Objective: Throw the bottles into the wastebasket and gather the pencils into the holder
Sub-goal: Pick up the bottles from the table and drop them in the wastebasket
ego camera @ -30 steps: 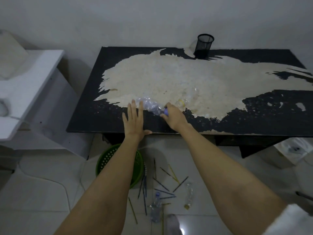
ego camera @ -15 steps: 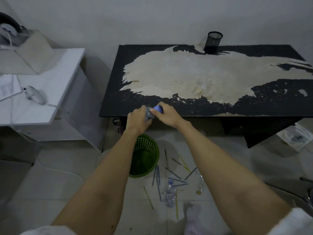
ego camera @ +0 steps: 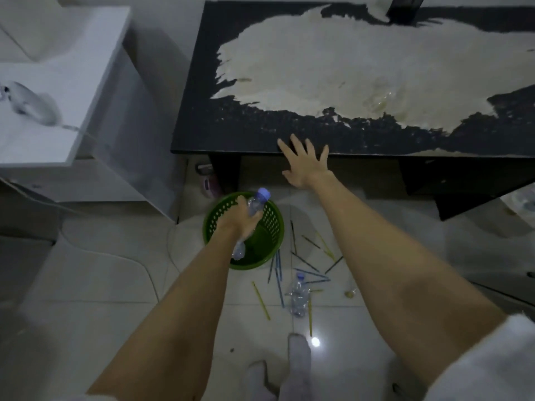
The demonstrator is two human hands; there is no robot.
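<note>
My left hand (ego camera: 236,219) grips a clear plastic bottle (ego camera: 254,204) with a blue cap, held over the green wastebasket (ego camera: 272,224) on the floor. My right hand (ego camera: 304,162) is spread open at the front edge of the black table (ego camera: 231,131), holding nothing. A second crushed bottle (ego camera: 298,295) lies on the floor tiles among several scattered pencils (ego camera: 279,280). Another clear bottle (ego camera: 382,101) lies on the table's worn pale patch, hard to make out. The black mesh pencil holder (ego camera: 405,8) stands at the table's back edge, cut off by the frame.
A white desk (ego camera: 58,82) with a computer mouse (ego camera: 31,104) stands to the left. A small pink object (ego camera: 210,183) sits under the table by its leg. A small yellowish bottle (ego camera: 350,292) lies beyond the pencils. My socked feet (ego camera: 289,369) are at the bottom.
My left hand took the blue-capped bottle off the table edge and lowered it over the wastebasket. My right hand let go and opened at the table edge. The view tilted downward.
</note>
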